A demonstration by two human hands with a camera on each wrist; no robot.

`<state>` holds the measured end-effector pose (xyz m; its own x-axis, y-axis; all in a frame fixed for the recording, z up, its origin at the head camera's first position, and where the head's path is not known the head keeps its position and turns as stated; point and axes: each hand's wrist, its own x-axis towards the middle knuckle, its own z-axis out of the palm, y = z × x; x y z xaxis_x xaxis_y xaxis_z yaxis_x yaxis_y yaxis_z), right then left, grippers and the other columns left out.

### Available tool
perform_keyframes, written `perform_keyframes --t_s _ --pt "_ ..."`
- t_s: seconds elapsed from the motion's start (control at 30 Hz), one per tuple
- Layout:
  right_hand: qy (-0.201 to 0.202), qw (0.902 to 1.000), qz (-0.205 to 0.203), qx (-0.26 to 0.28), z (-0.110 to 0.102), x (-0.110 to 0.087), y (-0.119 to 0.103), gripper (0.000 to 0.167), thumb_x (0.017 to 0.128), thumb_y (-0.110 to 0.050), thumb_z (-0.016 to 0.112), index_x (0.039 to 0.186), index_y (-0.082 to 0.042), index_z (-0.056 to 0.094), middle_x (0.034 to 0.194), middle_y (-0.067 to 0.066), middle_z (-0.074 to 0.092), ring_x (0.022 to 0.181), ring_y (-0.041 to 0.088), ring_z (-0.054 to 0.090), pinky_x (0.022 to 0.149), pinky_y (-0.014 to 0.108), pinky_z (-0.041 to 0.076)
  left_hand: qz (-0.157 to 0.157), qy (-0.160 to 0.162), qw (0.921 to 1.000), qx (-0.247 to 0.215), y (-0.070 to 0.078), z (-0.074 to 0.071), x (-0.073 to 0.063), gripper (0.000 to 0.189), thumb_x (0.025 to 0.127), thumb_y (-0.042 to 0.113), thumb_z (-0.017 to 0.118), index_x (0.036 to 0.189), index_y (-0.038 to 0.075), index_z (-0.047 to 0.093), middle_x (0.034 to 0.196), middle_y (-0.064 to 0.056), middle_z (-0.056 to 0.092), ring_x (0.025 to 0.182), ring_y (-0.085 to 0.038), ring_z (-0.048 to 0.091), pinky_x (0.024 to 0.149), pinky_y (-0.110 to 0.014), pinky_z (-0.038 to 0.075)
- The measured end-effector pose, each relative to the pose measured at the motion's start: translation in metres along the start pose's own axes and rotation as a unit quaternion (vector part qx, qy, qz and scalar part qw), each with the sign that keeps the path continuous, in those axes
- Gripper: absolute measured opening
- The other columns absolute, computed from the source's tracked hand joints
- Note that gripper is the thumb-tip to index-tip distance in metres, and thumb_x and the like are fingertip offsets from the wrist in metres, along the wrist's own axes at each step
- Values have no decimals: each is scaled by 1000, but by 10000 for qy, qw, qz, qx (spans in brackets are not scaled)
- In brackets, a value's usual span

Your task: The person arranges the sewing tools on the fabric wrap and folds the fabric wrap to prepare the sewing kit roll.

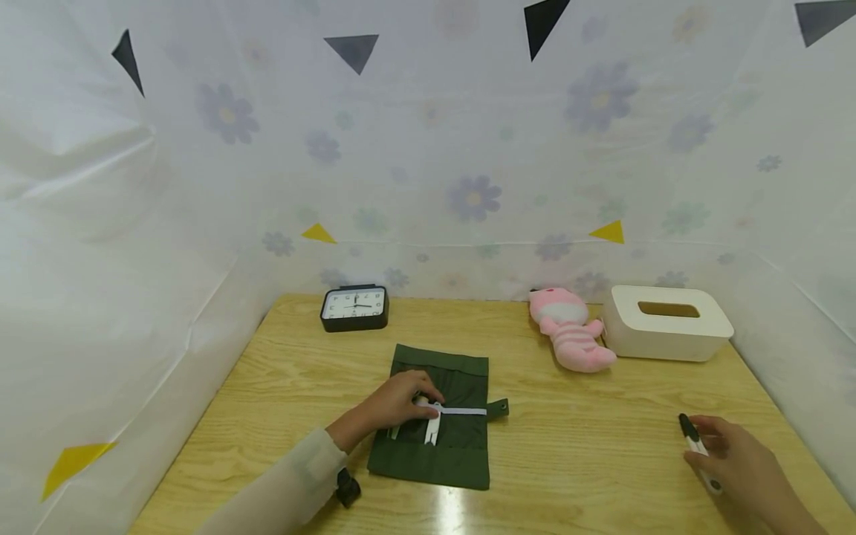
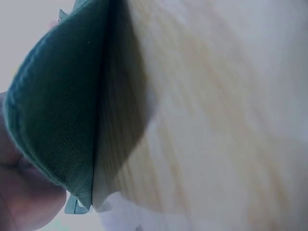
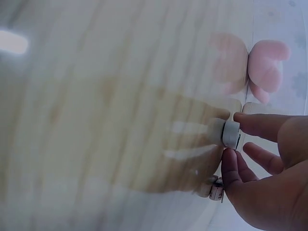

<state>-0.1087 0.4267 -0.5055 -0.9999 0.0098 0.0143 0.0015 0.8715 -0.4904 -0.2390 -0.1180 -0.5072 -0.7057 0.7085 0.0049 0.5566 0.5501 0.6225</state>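
A dark green fabric tool roll lies unfolded on the table. Over its middle, my left hand pinches the white elastic strap between thumb and fingers. A flat white tool with a notched lower end lies under those fingertips, its upper end partly hidden. The left wrist view shows the roll's green edge up close, bowed off the table. Far to the right, my right hand holds a slim white tool with a black tip. In the right wrist view, thumb and fingers grip its white end.
A black alarm clock stands at the back left. A pink plush toy leans by a white tissue box at the back right. A snap tab sticks out from the roll's right side. Patterned sheeting walls the table.
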Motion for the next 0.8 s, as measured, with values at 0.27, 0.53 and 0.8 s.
perform_keyframes --t_s 0.27,0.53,0.8 --pt "123 9998 -44 -174 1 1 1 56 88 -21 83 130 7 59 112 27 71 80 -14 51 73 46 55 -49 -17 10000 -19 1 0 0 22 96 27 76 117 21 79 105 8 64 90 -5 57 80 -28 50" --pt "-46 10000 37 23 0 4 -4 50 92 -18 79 130 9 60 117 30 69 82 -4 63 76 38 58 -32 -13 10000 -19 1 0 0 22 96 27 76 117 21 79 105 8 64 91 -5 57 81 -28 50" --pt "-251 9924 -641 1015 5 12 -13 35 92 -5 76 122 11 66 110 7 75 87 -12 58 70 17 52 -31 -21 10000 -18 3 -1 -1 22 96 26 76 117 20 79 105 6 65 90 -5 57 80 -28 50"
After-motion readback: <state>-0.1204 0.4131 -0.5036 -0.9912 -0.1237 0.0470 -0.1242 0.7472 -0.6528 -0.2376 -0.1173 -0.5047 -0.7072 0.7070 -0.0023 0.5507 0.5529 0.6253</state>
